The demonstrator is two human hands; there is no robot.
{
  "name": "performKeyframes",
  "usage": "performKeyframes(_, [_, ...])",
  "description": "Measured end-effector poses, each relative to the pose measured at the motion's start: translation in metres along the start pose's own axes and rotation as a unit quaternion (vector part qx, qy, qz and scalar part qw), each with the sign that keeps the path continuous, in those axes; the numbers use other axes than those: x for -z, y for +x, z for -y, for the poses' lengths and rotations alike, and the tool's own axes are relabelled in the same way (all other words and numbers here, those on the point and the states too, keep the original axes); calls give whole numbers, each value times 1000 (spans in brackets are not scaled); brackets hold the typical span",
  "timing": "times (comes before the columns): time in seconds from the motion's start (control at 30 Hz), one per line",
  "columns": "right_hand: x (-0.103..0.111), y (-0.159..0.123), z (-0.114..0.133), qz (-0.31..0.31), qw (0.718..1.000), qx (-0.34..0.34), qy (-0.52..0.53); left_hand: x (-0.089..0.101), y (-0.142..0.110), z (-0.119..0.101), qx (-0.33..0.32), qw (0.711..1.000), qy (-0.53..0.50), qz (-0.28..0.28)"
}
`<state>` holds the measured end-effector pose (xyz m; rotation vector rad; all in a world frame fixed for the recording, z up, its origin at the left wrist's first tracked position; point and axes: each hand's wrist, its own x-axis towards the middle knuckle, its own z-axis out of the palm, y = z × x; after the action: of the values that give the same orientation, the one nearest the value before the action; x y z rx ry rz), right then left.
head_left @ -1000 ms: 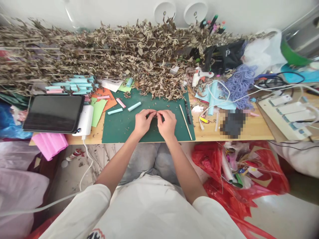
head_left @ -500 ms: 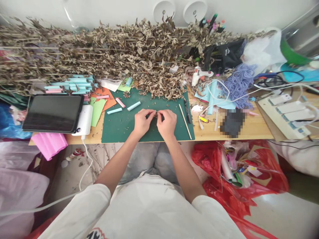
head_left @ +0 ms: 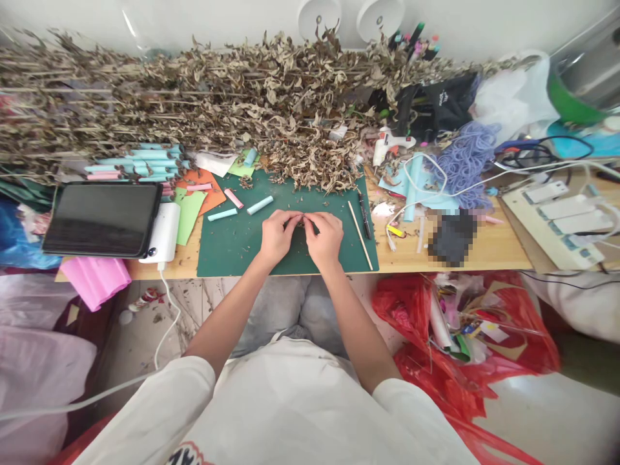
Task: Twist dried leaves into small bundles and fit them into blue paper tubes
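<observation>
My left hand (head_left: 278, 236) and my right hand (head_left: 325, 237) meet over the green cutting mat (head_left: 232, 248), fingers curled and pinched together. Between the fingertips sits a small brownish dried piece (head_left: 301, 221), too small to name exactly. Just beyond the hands lies a big heap of dried leafy stems (head_left: 203, 110). A wooden stick (head_left: 361, 234) and a black pen (head_left: 364, 216) lie on the mat's right edge. Light blue and pink paper rolls (head_left: 260, 205) rest on the mat to the upper left of my hands.
A dark tablet (head_left: 103, 218) and white power bank (head_left: 165, 232) sit at left, beside rolled paper tubes (head_left: 140, 165). A glue gun (head_left: 390, 143), purple yarn (head_left: 467, 161), cables and a power strip (head_left: 557, 219) crowd the right. A red bag (head_left: 465, 336) of scraps lies below.
My hands have drawn slightly closer together, the fingertips now touching over the small piece. Nothing else has moved.
</observation>
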<state>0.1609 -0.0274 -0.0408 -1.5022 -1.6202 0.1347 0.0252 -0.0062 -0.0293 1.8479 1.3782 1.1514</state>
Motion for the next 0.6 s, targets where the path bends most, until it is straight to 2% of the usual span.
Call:
performKeyframes(0.43, [4,1,7,3,1000,-10,-5,0,-2,-6,-48,996,61,38])
performKeyframes(0.6, [5,2,5,3,1000,-25,1,1,-1,-6,-15,1000,16,17])
